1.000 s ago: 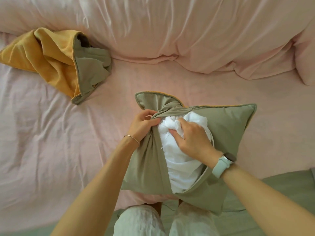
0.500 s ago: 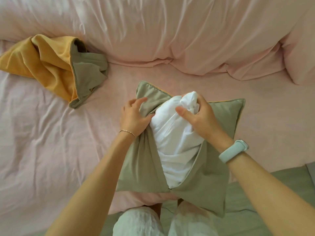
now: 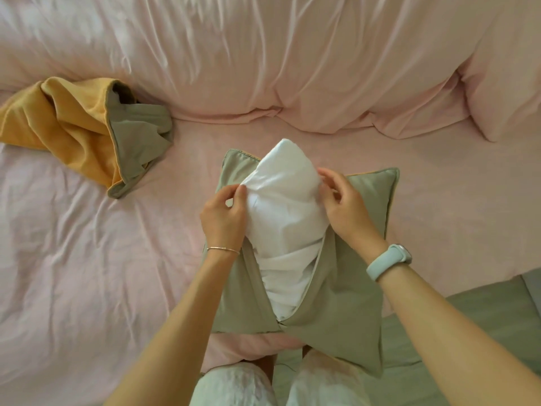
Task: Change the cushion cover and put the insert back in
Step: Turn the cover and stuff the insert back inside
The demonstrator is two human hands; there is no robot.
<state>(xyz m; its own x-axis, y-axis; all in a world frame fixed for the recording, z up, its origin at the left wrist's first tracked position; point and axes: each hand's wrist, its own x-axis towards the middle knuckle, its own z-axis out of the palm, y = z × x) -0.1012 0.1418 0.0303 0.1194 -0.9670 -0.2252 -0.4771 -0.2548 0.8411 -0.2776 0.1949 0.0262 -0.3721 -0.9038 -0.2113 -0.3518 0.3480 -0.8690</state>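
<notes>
We find the white insert (image 3: 285, 200) half out of the sage-green cushion cover (image 3: 336, 312), which lies on the pink bed (image 3: 87, 273) directly in front of the person. The upper part of the insert stands clear of the cover's open slit; its lower part sits inside, between the two flaps.

Handling, in our judgement: the insert is light, soft and compressible — it bunches and creases under the fingers and will not hold a shape. The cover is limp cloth with a piped edge, liable to drag along with the insert unless one flap is pinned down. The soundest hold on the insert is a gathered fold of its fabric near the top on each side, and on the cover, the edge of the opening.

The left hand (image 3: 224, 218) is narrowly closed, thumb and forefinger pinching a fold on the insert's left side. The right hand (image 3: 341, 200) is curled against the insert's right side, fingertips pinching the fabric there — how much it has gathered we cannot tell.

A second cover, yellow and green (image 3: 87, 133), lies crumpled on the bed, well apart to the left.
</notes>
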